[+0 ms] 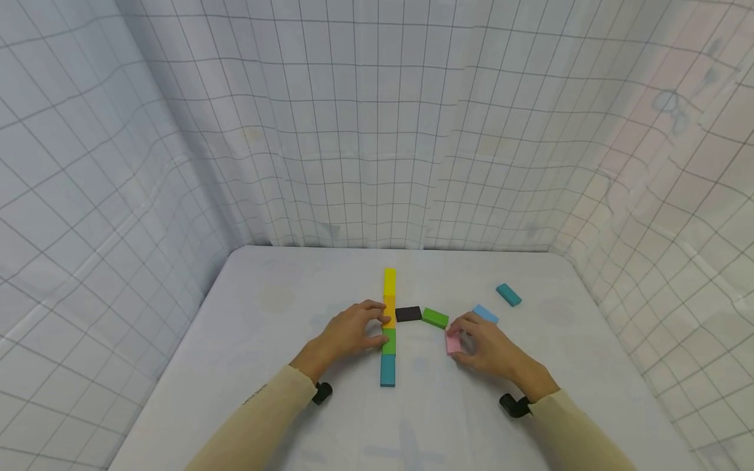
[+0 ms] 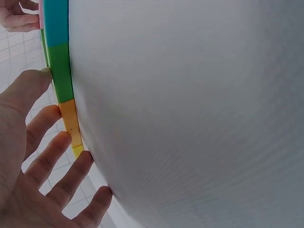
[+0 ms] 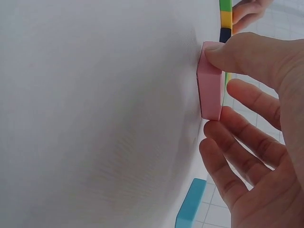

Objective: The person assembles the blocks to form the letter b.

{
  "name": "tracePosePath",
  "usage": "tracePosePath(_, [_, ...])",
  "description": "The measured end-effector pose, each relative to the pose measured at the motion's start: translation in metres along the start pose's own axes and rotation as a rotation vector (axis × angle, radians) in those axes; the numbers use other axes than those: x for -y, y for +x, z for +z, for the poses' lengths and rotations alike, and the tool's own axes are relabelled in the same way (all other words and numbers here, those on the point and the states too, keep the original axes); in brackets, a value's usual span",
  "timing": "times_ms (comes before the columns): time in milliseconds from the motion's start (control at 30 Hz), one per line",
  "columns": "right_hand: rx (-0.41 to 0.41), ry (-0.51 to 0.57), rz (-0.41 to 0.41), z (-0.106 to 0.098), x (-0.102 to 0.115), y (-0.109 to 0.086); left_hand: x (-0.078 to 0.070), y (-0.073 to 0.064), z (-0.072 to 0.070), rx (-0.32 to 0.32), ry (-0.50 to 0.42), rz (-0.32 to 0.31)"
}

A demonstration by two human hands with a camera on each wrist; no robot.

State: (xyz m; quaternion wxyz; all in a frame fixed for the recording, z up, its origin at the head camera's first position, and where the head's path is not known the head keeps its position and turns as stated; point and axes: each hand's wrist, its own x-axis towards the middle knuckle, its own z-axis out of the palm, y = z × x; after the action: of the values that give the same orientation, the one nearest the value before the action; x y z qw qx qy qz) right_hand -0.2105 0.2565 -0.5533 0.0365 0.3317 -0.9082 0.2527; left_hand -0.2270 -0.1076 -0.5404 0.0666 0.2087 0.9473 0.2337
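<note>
My right hand (image 1: 485,345) pinches a pink block (image 3: 210,92), thumb at its near end and fingertips at the far end, low on the white table. Left of it, a column of blocks runs away from me: teal (image 1: 387,371), green (image 1: 389,341), orange (image 1: 390,303) and yellow (image 1: 390,281). Along that column's left side lies my left hand (image 1: 347,332), its thumb at the green block and fingertips by the orange one. A black block (image 1: 408,314) and a second green block (image 1: 435,318) extend from the orange block toward the pink one.
Behind my right hand a light blue block (image 1: 485,313) shows partly. Farther back on the right lies a loose teal block (image 1: 509,295). White gridded curtains (image 1: 377,163) enclose the table (image 1: 283,418) at the back and both sides.
</note>
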Motion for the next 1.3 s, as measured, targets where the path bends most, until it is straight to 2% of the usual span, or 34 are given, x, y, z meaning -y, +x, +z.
tracePosePath(167, [0.002,0.003,0.002,0.0000,-0.0007,-0.0002,-0.0010,-0.0010,-0.0009,0.000,-0.015,-0.008])
tracePosePath(400, [0.033,0.006,0.047,-0.0003,0.0000,0.0009,-0.0016,-0.0009,-0.0010,0.005,-0.011,-0.014])
tracePosePath(967, [0.030,-0.002,0.018,-0.0013,-0.0018,0.0020,-0.0002,0.0003,-0.0017,0.009,-0.022,-0.009])
tracePosePath(1300, [0.043,0.003,0.048,-0.0063,-0.0025,0.0000,-0.0001,-0.0001,-0.0014,0.010,-0.022,-0.011])
